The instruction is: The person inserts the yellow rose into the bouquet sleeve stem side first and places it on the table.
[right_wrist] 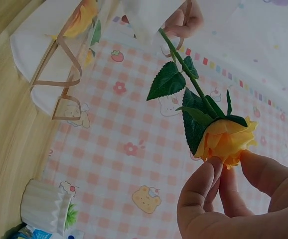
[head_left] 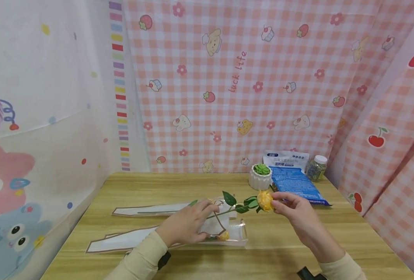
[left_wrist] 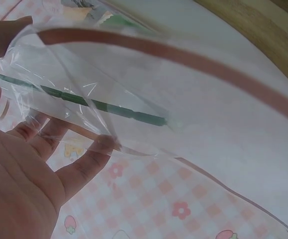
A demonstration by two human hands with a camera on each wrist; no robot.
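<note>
By the petals of its bloom, my right hand (head_left: 299, 214) pinches a yellow artificial rose (head_left: 264, 200) between thumb and fingertips. Green leaves (right_wrist: 166, 81) spread below the bloom in the right wrist view. My left hand (head_left: 187, 222) holds a clear and white flower sleeve (left_wrist: 223, 119) with a brown border at its mouth, fingers along one edge and thumb at the other. The rose's green stem (left_wrist: 84, 99) runs inside this sleeve, its lower end showing through the film. Below the left hand lies another sleeve (head_left: 123, 240), with a yellow rose (head_left: 224, 235) partly hidden in it.
A further wrapped sleeve (head_left: 147, 210) lies behind on the wooden table (head_left: 262, 256). At the back right stand a white pot with a green succulent (head_left: 260, 179), a blue and white packet (head_left: 294, 182) and a white-lidded jar (head_left: 316, 169). Patterned cloths (head_left: 227, 109) hang around the table.
</note>
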